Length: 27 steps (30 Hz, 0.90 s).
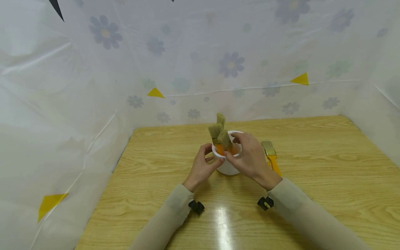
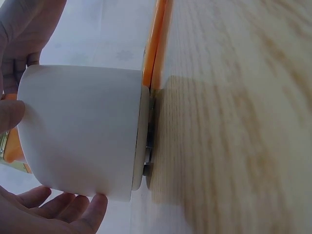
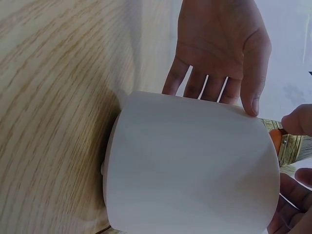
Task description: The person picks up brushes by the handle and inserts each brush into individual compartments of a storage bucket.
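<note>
A white round container [image 1: 227,168] stands upright on the wooden table. My left hand [image 1: 203,167] grips its left side, with the fingers [image 2: 73,207] along the wall and the thumb near the rim. Several paintbrushes [image 1: 215,132] with pale bristles and orange handles stand in it, bristles up. My right hand [image 1: 250,158] is at the right of the opening and pinches the front paintbrush [image 1: 224,139] low down. Its thumb [image 3: 298,120] overlaps the brush's metal band in the right wrist view. The lower handles are hidden inside the container.
To the right of the container lies a paintbrush [image 1: 272,158] with an orange handle, bristles pointing away, with part of another beside it. Behind the wooden table [image 1: 162,149] hangs a flowered plastic sheet [image 1: 187,69]. Yellow triangles [image 1: 155,93] are stuck on the sheet.
</note>
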{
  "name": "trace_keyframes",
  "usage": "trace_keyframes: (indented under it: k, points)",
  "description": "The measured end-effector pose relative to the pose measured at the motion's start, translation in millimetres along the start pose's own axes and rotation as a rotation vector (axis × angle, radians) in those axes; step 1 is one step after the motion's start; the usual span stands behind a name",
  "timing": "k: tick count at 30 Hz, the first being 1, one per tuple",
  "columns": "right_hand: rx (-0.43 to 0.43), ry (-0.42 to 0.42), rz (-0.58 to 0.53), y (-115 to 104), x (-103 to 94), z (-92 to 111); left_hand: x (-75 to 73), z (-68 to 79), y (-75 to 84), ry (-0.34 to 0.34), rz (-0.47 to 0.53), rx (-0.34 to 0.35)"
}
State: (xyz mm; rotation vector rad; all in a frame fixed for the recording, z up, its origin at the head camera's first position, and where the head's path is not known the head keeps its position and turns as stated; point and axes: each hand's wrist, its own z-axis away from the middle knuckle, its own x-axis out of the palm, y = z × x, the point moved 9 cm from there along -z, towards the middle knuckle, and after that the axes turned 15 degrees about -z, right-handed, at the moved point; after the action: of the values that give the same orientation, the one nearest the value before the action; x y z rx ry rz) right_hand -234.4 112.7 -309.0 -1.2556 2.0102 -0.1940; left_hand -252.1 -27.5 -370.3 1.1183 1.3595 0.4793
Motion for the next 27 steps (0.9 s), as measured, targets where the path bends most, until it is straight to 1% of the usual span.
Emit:
trace_keyframes:
  k: [11, 19, 26, 27]
  points:
    - [-0.021, -0.022, -0.024, -2, -1.4, 3, -0.1, 0.1, -0.6, -0.004, 0.006, -0.004]
    - [-0.016, -0.021, -0.048, 1, -8.7, 4, 0.0, -1.3, -2.4, 0.003, 0.013, -0.005]
    - [-0.023, -0.005, -0.067, 5, -17.4, 6, 11.0, -11.9, -34.0, 0.019, -0.004, -0.015]
    - [-0.02, -0.007, -0.065, 5, -18.4, 6, 11.2, -12.0, -35.7, 0.024, -0.006, -0.016]
